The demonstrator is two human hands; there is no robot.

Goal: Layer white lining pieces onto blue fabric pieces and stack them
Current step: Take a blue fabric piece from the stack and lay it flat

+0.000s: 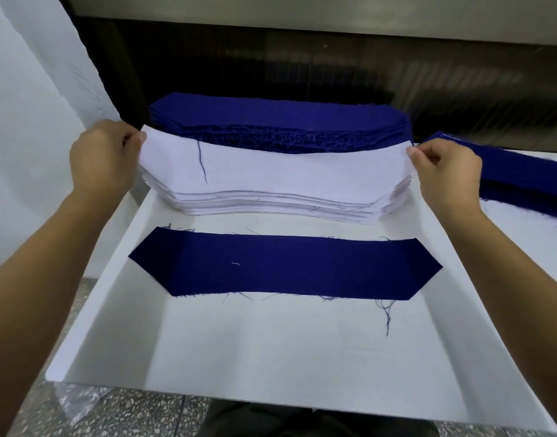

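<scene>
A single blue fabric piece (283,266) with pointed ends lies flat in the middle of the white table (270,357). Behind it sits a stack of white lining pieces (280,203). My left hand (103,159) pinches the left end of the top white lining piece (286,168), and my right hand (444,171) pinches its right end. That top piece is raised a little off the stack. A loose blue thread lies on it near the left. A thick stack of blue fabric pieces (280,121) stands behind the white stack.
More blue fabric pieces (523,178) lie at the right on the table. A dark machine panel (334,67) runs along the back. A white wall (28,121) is on the left. Speckled floor (129,414) shows below the table's front edge.
</scene>
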